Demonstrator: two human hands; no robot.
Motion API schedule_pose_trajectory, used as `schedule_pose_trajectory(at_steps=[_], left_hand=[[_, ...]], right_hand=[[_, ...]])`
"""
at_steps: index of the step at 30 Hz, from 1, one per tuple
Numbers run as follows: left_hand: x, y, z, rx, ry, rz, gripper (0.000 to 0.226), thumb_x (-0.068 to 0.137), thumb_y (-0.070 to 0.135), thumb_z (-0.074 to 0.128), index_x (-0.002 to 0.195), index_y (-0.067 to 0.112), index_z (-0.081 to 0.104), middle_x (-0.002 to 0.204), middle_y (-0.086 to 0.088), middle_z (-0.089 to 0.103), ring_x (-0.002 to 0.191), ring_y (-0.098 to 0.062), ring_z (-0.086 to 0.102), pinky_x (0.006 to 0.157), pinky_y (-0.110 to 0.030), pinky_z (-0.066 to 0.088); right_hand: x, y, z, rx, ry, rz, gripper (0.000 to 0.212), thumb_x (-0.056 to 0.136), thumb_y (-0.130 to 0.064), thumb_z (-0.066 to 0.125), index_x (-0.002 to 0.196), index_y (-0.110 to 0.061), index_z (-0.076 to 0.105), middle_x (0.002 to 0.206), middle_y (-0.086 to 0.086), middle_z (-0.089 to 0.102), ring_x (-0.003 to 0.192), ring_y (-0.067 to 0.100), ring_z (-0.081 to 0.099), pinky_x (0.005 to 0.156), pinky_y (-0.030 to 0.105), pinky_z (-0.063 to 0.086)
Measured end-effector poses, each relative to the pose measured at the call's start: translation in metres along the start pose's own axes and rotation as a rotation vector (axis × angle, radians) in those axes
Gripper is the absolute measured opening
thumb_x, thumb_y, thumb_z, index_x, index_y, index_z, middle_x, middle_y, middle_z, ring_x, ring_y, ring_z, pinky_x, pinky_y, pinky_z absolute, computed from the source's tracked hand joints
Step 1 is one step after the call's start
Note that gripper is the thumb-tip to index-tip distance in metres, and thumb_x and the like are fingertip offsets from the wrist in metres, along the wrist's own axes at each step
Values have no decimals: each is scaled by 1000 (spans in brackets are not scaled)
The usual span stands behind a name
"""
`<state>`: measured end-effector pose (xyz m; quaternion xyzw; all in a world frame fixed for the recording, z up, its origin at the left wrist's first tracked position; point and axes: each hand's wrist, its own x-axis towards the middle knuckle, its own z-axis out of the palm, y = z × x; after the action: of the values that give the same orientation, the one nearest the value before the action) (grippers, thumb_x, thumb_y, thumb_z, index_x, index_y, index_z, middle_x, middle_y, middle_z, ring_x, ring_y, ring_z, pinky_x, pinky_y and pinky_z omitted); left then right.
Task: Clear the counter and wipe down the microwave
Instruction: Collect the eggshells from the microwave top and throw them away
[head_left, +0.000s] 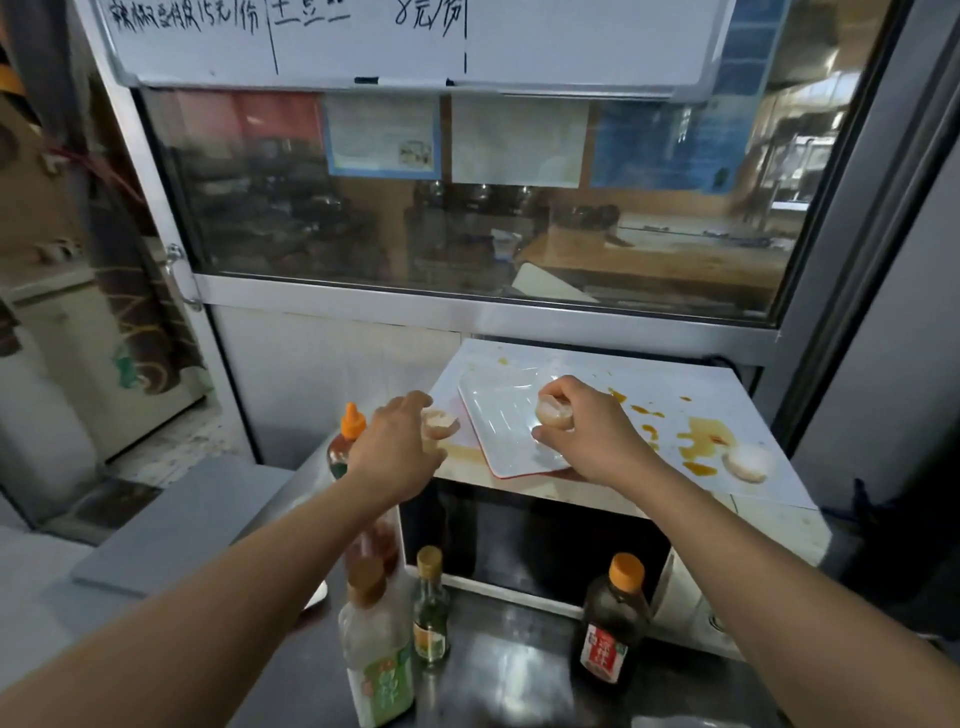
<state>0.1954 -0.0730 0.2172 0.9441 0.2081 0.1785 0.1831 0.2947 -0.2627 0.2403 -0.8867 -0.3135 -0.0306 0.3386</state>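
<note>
While fingers grip: bun (553, 413) over plate (498, 415).

Head view, down over microwave (597, 447)

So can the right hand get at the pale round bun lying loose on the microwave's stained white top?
Probably not yet: the right hand already grips another bun over the white plate. Otherwise the path to the loose bun looks open.

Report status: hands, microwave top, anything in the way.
Right hand grips a bun over the white plate. Left hand at second bun, grip unclear. Third bun and sauce spills on microwave top.
</note>
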Motion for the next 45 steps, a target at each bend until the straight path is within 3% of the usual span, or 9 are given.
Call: schedule_pose_trajectory(at_steps=[3,7,11,17,23,27,34,41,45], left_hand=[[16,-5,6,-6,-24,-40,57,80,27,68,131,21,43,132,0,52,106,-22,58,91,-32,33],[34,-10,16,-18,-62,-59,64,77,32,73,133,21,45,130,0,54,112,-20,54,80,-27,37],[47,-17,26,-25,-104,-44,64,79,37,70,135,19,44,129,-2,55,114,-22,53,89,-34,46],[58,-22,27,-22,-138,20,55,81,42,65,128,17,51,119,-3,59,107,-21,55,85,-39,52],[59,-25,22,-50,-164,81,47,86,34,63,127,15,53,120,-5,57,105,-21,56,85,-33,48],[59,-21,13,-103,-130,142,49,87,39,62,128,13,54,121,-6,55,102,-22,56,79,-27,42],[61,10,7,-180,-131,303,43,81,19,68,122,11,59,118,-11,55,100,-26,56,79,-22,37],[67,60,22,-240,-156,379,41,78,17,71,116,12,58,115,-7,57,101,-21,54,78,-21,36],[69,88,34,-269,-175,391,39,76,18,73,111,15,57,110,-3,61,96,-21,55,75,-26,41]], right_hand=[[13,6,3,25,2,-1,33,82,-22,70,111,-20,54,103,-6,55,93,15,52,76,25,37],[26,13,7,9,0,19,34,82,-22,70,112,-20,54,102,-8,53,92,13,50,77,24,37],[32,13,11,-23,9,48,36,82,-23,70,114,-21,54,101,-9,51,93,12,49,78,25,37],[33,12,9,-55,44,102,36,82,-24,70,115,-20,55,100,-9,51,91,12,47,75,23,33],[22,10,10,-49,80,148,37,82,-24,70,115,-19,54,104,-7,54,90,11,47,65,17,34],[16,6,4,-51,116,182,38,83,-23,69,117,-17,54,111,-2,57,95,14,49,76,23,34],[1,5,-15,-56,192,227,37,83,-24,68,116,-17,53,106,-6,54,93,12,48,74,21,34],[-16,28,-50,-79,260,303,31,84,-24,68,111,-19,53,103,-3,55,90,16,52,68,26,40],[-19,48,-67,-103,280,320,32,84,-25,69,111,-19,54,99,-5,52,86,14,51,63,20,40]])
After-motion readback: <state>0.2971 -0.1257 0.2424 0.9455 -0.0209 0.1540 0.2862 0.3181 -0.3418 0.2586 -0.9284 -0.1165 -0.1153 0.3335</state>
